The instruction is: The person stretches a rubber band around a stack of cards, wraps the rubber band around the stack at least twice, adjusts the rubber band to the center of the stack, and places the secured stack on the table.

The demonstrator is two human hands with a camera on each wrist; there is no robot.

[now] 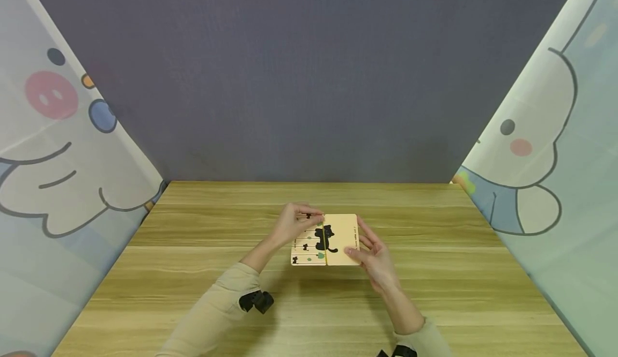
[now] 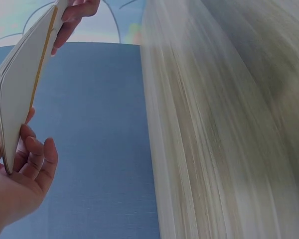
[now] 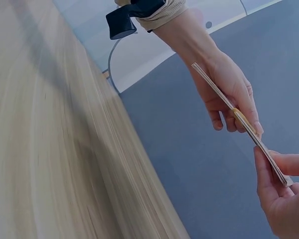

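A cream notebook [image 1: 340, 244] with a black cat printed on it is held up above the table. Its left part carries lines, small cats and green shapes; a narrow yellow elastic band [image 3: 245, 122] runs down its middle. My left hand [image 1: 291, 224] pinches the top edge beside the band, thumb in front. My right hand [image 1: 379, 265] grips the right edge, thumb on the front face and fingers behind. From the left wrist view, several thin layers show along the notebook's edge, with the left hand [image 2: 22, 174] at its near end.
Below lies a wood-grain table [image 1: 217, 217], its far edge meeting a dark grey-blue panel [image 1: 309, 78]. Cartoon-printed cloths [image 1: 53, 153] flank both sides. A black wrist device [image 1: 257, 300] is strapped over the left beige sleeve [image 1: 212, 309].
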